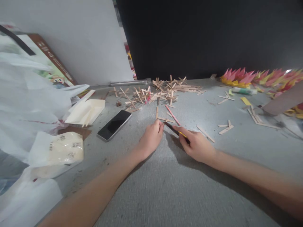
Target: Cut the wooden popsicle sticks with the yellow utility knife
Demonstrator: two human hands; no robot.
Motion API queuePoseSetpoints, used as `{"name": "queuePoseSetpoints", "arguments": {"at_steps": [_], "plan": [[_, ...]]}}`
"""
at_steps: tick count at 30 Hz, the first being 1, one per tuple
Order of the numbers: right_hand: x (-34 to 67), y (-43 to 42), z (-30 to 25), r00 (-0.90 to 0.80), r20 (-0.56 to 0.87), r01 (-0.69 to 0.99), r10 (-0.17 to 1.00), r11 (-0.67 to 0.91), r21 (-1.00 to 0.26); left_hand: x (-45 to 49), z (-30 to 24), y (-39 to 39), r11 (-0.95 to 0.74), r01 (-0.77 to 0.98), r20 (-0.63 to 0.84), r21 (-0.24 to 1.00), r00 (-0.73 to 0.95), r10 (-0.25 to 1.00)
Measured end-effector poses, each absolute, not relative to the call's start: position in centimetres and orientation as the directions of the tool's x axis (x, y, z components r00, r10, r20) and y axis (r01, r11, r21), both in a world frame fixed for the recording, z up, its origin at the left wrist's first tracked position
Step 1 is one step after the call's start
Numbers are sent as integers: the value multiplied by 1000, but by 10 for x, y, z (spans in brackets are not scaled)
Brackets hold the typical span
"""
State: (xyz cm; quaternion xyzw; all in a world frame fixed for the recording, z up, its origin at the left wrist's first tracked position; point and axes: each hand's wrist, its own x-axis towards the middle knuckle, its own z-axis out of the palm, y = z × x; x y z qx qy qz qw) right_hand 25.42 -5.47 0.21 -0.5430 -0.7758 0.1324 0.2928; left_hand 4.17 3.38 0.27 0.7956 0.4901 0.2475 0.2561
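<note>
Near the middle of the grey table, my left hand (152, 135) is closed in a pinch on a small wooden craft stick (165, 122), mostly hidden by the fingers. My right hand (197, 145) is wrapped around a slim black and yellow utility knife (176, 130). Its tip meets the stick at my left fingertips; whether it cuts in, I cannot tell. Just beyond the hands lie a few loose craft sticks and a pink patterned pencil (172, 114). Another single stick (205, 133) rests to the right of my right hand.
Piled craft sticks (170, 90) lie against the black panel (201, 37). A phone (114, 125), a paper tray (94, 108), a wrapped packet (66, 147) and plastic bags (21, 104) are at left. Pink and yellow paper petals (236, 78) and a glue stick (245, 91) sit at back right.
</note>
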Motion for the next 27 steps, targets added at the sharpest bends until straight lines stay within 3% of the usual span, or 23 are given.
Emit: {"name": "queuePoseSetpoints", "arguments": {"at_steps": [11,18,23,27], "plan": [[252,-55,12,-268,251,769,930,363,-525,42,4,31,-384,680,113,625,408,906],[251,-54,20,-242,183,775,953,303,-554,38,5,35,-516,680,130,521,534,836],[248,-44,20,-233,162,786,959,284,-549,35,2,38,-598,606,213,524,587,781],[241,-37,13,-250,182,814,951,308,-492,36,4,40,-527,635,196,564,517,833]]}}
